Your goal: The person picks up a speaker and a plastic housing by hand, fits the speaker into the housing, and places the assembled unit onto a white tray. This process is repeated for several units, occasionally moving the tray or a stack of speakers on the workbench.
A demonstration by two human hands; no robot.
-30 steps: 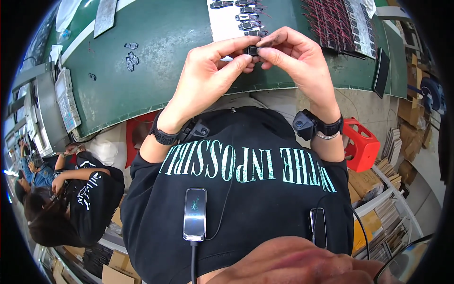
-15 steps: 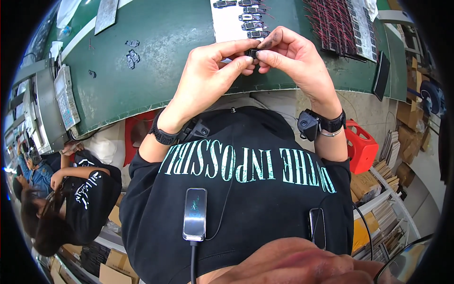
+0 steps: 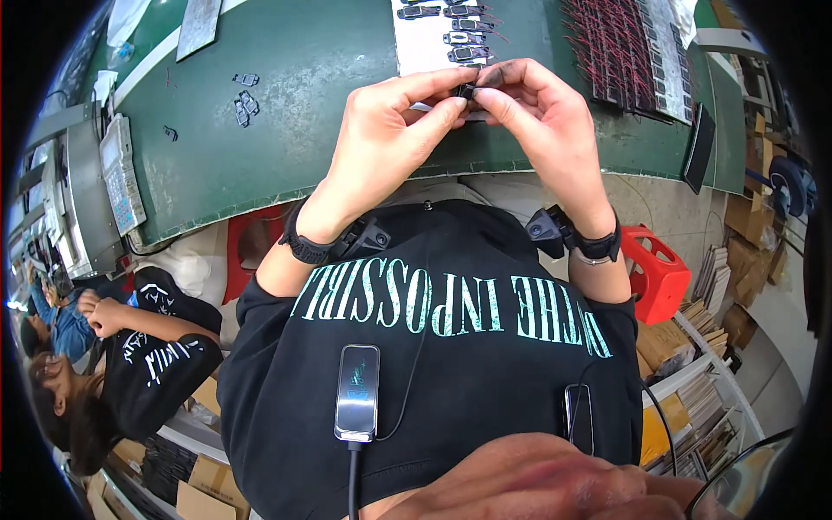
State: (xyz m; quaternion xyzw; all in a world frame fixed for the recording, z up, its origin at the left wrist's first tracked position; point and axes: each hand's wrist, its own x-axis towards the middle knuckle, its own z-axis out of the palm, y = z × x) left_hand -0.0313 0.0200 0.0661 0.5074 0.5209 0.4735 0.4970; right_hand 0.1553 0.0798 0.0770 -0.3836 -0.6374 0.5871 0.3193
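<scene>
Over the near part of the green table, both my hands meet at a small black part, mostly hidden by the fingertips. My left hand pinches it between thumb and forefinger. From the other side, the thumb and bent fingers of my right hand close on it; dark smudges mark the forefinger. Just beyond the fingers lies a white sheet bearing small black speaker-like modules in rows, with thin wires. The nearest module is partly covered by my fingers.
Several loose black modules lie left on the green table. At right sits a board of parts with red wires, beside a dark flat panel. A red stool stands below right. Another person sits at left.
My right hand has shifted slightly, with its wrist turned inward and its fingers regripping around the black part. My left hand stays nearly in place. The other person has raised their hands.
</scene>
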